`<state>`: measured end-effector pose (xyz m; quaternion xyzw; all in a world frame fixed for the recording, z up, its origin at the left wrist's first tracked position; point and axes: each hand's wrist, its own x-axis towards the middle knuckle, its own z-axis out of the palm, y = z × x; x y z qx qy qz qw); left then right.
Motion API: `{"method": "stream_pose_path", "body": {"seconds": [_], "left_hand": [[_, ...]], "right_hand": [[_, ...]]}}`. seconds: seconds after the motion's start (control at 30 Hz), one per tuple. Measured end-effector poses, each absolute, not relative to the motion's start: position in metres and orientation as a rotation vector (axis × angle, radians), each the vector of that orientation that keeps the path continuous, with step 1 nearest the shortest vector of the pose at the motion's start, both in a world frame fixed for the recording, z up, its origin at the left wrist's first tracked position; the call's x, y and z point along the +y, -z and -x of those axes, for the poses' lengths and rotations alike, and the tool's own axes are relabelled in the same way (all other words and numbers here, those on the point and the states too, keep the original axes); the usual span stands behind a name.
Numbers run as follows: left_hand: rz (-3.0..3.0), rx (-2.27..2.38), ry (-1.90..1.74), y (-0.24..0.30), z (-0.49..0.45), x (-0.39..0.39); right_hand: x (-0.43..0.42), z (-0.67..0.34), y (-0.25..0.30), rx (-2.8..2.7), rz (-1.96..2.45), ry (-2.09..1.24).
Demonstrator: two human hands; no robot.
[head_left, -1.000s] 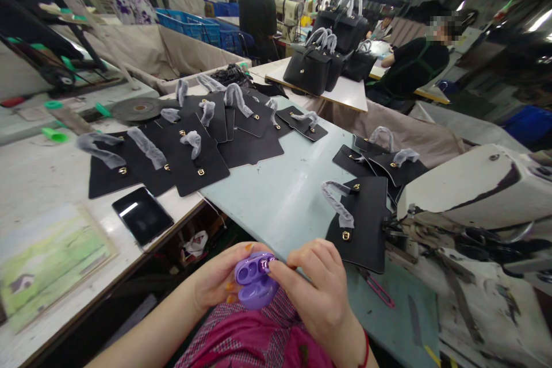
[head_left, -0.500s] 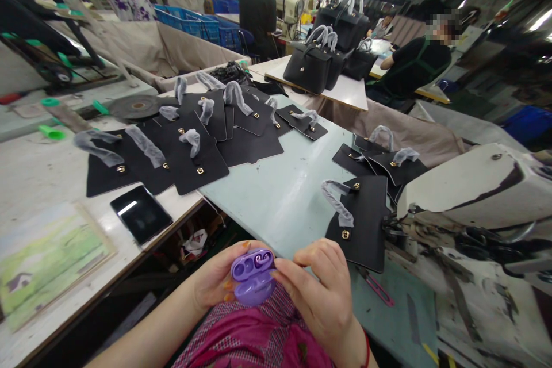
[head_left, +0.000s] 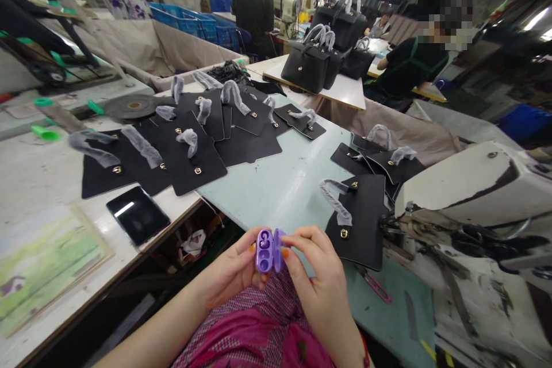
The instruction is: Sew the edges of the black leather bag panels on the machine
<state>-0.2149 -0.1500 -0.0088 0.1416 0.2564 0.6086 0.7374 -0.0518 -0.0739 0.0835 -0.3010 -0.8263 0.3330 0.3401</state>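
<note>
Over my lap, both hands hold a small purple earbud case. My left hand cups it from the left, fingers curled round it. My right hand pinches its right side with thumb and fingertips. The case's two halves stand nearly together, upright, its moulded inside facing left. Just beyond lies a black leather flap with a wrapped handle and a gold clasp, on the pale blue table.
Several black flaps with wrapped handles cover the table's left and far side. A dark phone lies at left. A sewing machine stands at right, pink snips beside it. Finished black handbags and other people sit farther back.
The purple case lay open and flat in my hands; now it is tipped upright with its halves swung almost together. Both hands rose slightly.
</note>
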Motion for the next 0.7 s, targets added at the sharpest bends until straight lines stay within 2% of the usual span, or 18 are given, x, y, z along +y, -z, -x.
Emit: {"method": "stream_pose_path", "body": {"seconds": [0.33,0.7], "left_hand": [[-0.622,0.663,-1.506,0.003,0.2,-0.148],[-0.672,0.682,-1.551,-0.002,0.195,-0.144]], "right_hand": [[-0.08,0.058,-0.073,-2.195,0.848,-0.544],[-0.08,0.059,-0.073,-2.168,0.768,-0.497]]}}
